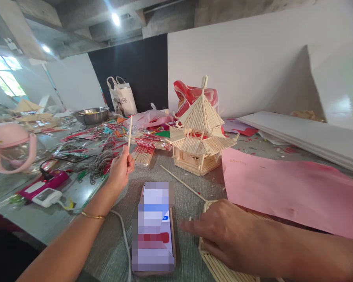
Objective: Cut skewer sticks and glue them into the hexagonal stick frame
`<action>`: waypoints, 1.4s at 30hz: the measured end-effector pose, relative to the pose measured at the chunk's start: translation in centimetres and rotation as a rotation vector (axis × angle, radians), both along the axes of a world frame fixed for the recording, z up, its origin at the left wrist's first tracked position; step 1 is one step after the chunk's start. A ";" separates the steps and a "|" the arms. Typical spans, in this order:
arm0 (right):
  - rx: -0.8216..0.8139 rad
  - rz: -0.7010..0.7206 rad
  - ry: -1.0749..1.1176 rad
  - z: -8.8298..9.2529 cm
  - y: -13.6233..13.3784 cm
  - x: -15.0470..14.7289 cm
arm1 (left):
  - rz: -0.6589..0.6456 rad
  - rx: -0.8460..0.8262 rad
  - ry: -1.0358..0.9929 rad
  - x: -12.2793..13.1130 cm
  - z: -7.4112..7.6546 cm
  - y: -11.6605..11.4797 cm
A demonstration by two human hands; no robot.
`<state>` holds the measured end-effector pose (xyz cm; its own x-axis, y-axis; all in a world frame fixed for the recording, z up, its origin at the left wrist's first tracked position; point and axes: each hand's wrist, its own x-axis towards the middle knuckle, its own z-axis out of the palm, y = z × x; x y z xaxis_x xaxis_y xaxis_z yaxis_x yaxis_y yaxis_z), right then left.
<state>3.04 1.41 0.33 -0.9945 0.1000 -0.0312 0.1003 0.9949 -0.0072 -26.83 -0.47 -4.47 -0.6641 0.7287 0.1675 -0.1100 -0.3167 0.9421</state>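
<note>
My left hand [120, 166] is raised above the table with its fingers pinched on a thin wooden stick [130, 133] held upright. My right hand [216, 233] lies low at the near edge, index finger stretched toward a phone [154, 227], and it rests on a flat panel of glued sticks [220, 268]. A long loose stick [182, 184] lies between the phone and a pagoda model made of sticks [198, 133]. A bundle of wrapped sticks [142, 152] lies just beyond my left hand.
A pink paper sheet [282, 188] covers the right side. White boards [306, 135] lie behind it. Wires, packets and a glue gun charger [45, 190] clutter the left. A metal bowl [91, 115], a tote bag [122, 98] and a red plastic bag [191, 94] stand at the back.
</note>
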 end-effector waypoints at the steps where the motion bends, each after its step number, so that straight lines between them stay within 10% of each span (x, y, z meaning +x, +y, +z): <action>1: 0.025 0.008 0.002 -0.2 -0.1 0.2 | 0.001 -0.002 0.002 0.0 0.0 0.0; 42: 0.003 -0.029 -0.141 0.1 0.2 -3.3 | -0.004 0.000 -0.005 -0.4 -0.4 0.2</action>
